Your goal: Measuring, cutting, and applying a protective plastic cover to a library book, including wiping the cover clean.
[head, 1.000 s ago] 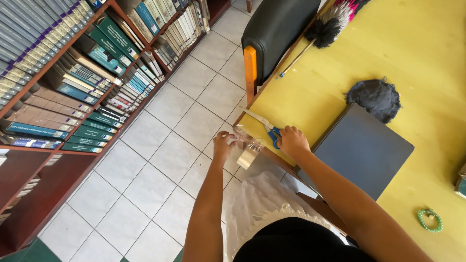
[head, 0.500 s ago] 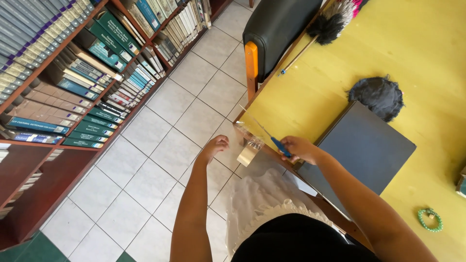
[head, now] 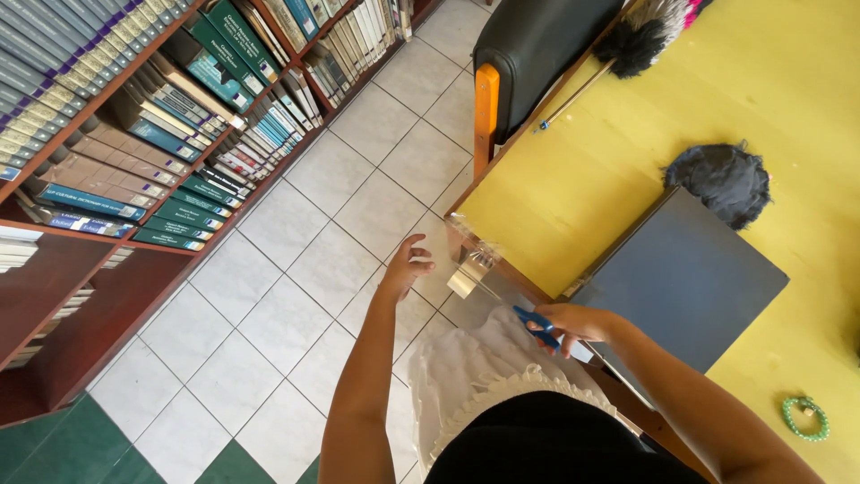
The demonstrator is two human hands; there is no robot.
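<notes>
- At the edge of a yellow table (head: 627,179), the right hand (head: 578,323) has its fingers closed around blue-handled scissors (head: 536,327).
- Left hand (head: 408,269) hangs over the tiled floor (head: 296,269), fingers loosely spread and holding nothing, just beside a roll of clear tape (head: 470,273).
- Tape roll hangs at the table's edge.
- Dark grey board (head: 690,287) lies on the table near the right hand.

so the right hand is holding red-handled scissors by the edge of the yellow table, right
Not quite: in the head view the right hand holds blue-handled scissors, not red ones. They are indeed by the edge of the yellow table.
</notes>
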